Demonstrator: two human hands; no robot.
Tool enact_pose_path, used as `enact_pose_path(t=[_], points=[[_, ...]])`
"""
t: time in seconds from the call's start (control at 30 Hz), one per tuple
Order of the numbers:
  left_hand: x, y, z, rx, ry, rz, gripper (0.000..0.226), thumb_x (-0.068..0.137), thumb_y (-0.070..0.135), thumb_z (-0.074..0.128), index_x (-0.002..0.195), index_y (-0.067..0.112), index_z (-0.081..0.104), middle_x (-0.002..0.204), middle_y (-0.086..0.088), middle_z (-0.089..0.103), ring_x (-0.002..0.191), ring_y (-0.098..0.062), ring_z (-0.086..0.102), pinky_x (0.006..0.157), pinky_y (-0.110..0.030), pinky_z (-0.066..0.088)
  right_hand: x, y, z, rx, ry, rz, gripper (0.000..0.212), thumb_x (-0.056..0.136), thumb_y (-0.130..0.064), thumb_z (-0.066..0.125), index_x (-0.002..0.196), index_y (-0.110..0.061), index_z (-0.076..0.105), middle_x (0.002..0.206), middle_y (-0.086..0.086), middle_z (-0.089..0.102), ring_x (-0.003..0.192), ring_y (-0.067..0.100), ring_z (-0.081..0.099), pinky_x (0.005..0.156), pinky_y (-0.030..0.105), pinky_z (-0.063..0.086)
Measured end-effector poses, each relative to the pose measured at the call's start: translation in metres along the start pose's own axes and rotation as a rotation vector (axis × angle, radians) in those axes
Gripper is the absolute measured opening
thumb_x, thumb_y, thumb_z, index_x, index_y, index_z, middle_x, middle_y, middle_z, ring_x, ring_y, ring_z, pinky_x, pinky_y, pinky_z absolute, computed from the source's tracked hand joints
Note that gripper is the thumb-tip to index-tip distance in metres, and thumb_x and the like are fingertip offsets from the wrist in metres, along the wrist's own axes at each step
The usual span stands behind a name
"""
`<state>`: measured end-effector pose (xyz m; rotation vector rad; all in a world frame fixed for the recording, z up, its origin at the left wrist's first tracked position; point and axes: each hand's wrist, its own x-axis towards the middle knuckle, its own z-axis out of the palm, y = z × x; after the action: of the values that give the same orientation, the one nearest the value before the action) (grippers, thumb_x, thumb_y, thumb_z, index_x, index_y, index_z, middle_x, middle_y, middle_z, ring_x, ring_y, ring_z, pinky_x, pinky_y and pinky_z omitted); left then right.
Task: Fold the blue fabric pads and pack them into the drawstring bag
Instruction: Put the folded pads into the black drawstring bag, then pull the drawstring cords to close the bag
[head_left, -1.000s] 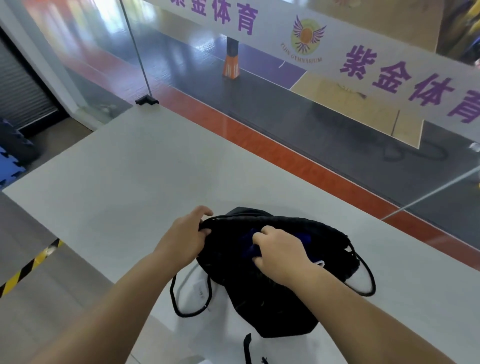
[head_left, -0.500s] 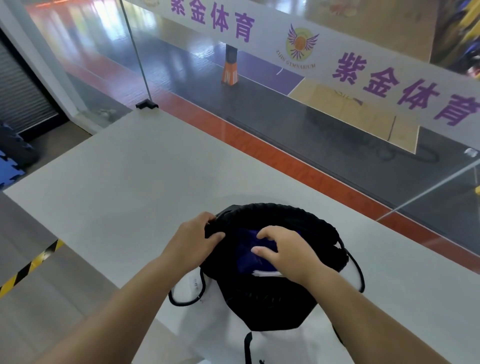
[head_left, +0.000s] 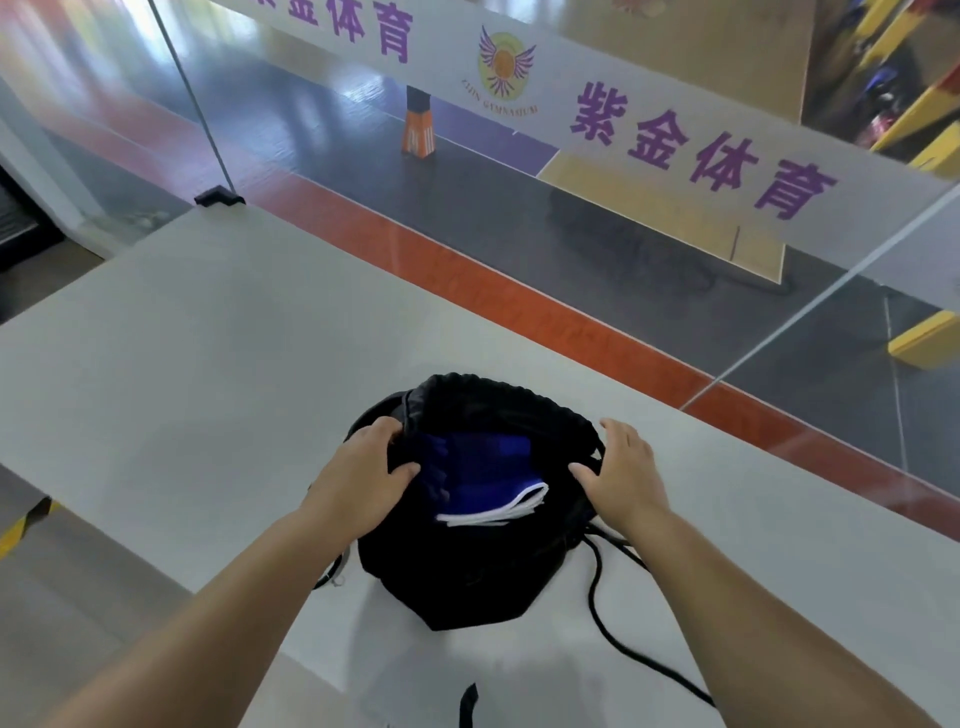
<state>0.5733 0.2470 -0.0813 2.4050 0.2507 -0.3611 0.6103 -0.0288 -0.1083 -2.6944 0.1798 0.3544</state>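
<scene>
Head view: black drawstring bag sat on the table, folded blue fabric pads inside. Left hand pinched the rim; right hand lay spread, fingers straight. Soft, light, floppy; probably best held at the rim or cord.

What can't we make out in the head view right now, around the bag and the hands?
- How many blue pads are inside: the bag wall hides all but the top fold.
- Left hand fingertips: hidden behind the bag rim, so its grip is only partly seen.
- Whether the right hand touches the rim: too close to tell.
- Where the cord ends: motion-blurred toward the lower edge.
- The strap: cut off by the bottom edge.
</scene>
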Motion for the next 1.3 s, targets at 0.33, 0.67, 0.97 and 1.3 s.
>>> enact_pose_path(t=[0.33, 0.67, 0.97, 1.3], points=[[-0.01, -0.003, 0.006, 0.079, -0.004, -0.111, 0.057, 0.089, 0.039, 0.057, 0.14, 0.031, 0.035, 0.129, -0.007, 0.044, 0.12, -0.029, 0.046, 0.099, -0.039, 0.043, 0.007, 0.012, -0.001, -0.063, -0.282, 0.059, 0.053, 0.092, -0.032, 0.056, 0.138, -0.014, 0.035, 0.125, 0.015, 0.059, 0.111, 0.033, 0.056, 0.089, 0.038, 0.045], [-0.028, -0.005, 0.008, 0.256, 0.066, -0.253, 0.029, 0.093, 0.027, 0.051, 0.113, 0.008, 0.045, 0.11, -0.016, 0.044, 0.097, -0.04, 0.054, 0.084, -0.044, 0.046, -0.004, 0.019, -0.038, 0.157, -0.515, -0.086, 0.041, 0.066, -0.026, 0.083, 0.1, -0.028, 0.062, 0.09, -0.01, 0.067, 0.087, 0.013, 0.065, 0.083, 0.032, 0.053], [-0.037, 0.008, -0.007, 0.268, 0.216, -0.162, 0.014, 0.094, 0.018, 0.045, 0.082, 0.01, 0.043, 0.081, -0.011, 0.05, 0.073, -0.032, 0.049, 0.067, -0.034, 0.039, -0.011, 0.013, -0.079, -0.039, -0.246, -0.231, 0.029, 0.09, -0.033, 0.06, 0.065, -0.018, 0.054, 0.066, -0.001, 0.052, 0.057, 0.013, 0.047, 0.053, 0.024, 0.034], [-0.048, 0.05, -0.048, 0.278, 0.351, -0.019, 0.033, 0.095, 0.036, 0.049, 0.078, 0.007, 0.052, 0.072, -0.011, 0.057, 0.068, -0.032, 0.057, 0.06, -0.032, 0.041, -0.019, -0.016, -0.123, 0.402, -0.112, -0.309, 0.023, 0.096, -0.025, 0.049, 0.078, -0.014, 0.057, 0.059, 0.0, 0.049, 0.054, 0.024, 0.051, 0.058, 0.036, 0.046]])
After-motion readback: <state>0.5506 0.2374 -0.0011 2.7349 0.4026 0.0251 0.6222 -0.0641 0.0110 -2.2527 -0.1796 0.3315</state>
